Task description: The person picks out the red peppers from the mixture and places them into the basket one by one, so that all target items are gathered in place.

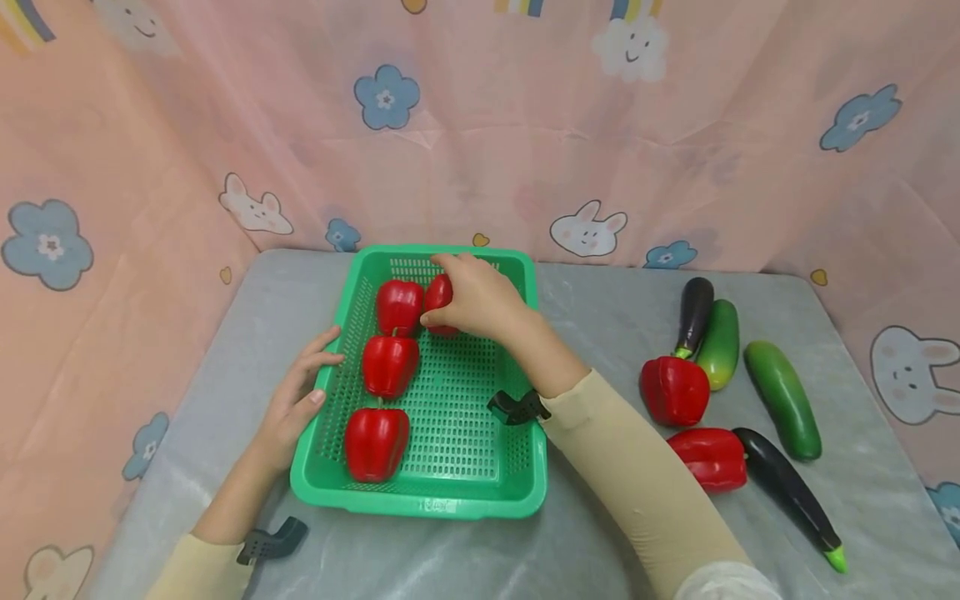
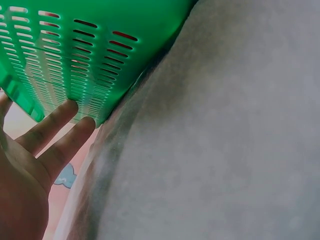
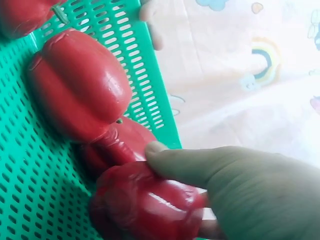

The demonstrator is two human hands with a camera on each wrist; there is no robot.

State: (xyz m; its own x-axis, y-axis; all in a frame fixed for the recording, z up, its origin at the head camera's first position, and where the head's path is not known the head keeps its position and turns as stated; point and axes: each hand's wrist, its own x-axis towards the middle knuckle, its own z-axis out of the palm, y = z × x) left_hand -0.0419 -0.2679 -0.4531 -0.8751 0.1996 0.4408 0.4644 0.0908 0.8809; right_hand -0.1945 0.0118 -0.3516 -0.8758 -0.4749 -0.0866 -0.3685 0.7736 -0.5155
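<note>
A green perforated basket (image 1: 420, 506) stands on the grey table. Along its left side lie three red bell peppers, one at the back (image 1: 399, 307), one in the middle (image 1: 391, 367) and one at the front (image 1: 377, 444). At the far end my right hand (image 1: 480, 302) grips another red bell pepper (image 3: 150, 202), thumb on one side and fingers on the other, beside the back one. My left hand (image 1: 292, 400) rests against the basket's left wall, fingers extended; in the left wrist view two fingertips (image 2: 86, 123) touch the slotted side.
To the right lie two more red bell peppers (image 1: 675, 391) (image 1: 708, 459), a dark eggplant (image 1: 696, 312) behind and another eggplant (image 1: 787, 487) in front. Two green cucumber-like vegetables (image 1: 718, 343) (image 1: 783, 400) lie near them. A pink patterned curtain (image 1: 480, 167) hangs behind the table.
</note>
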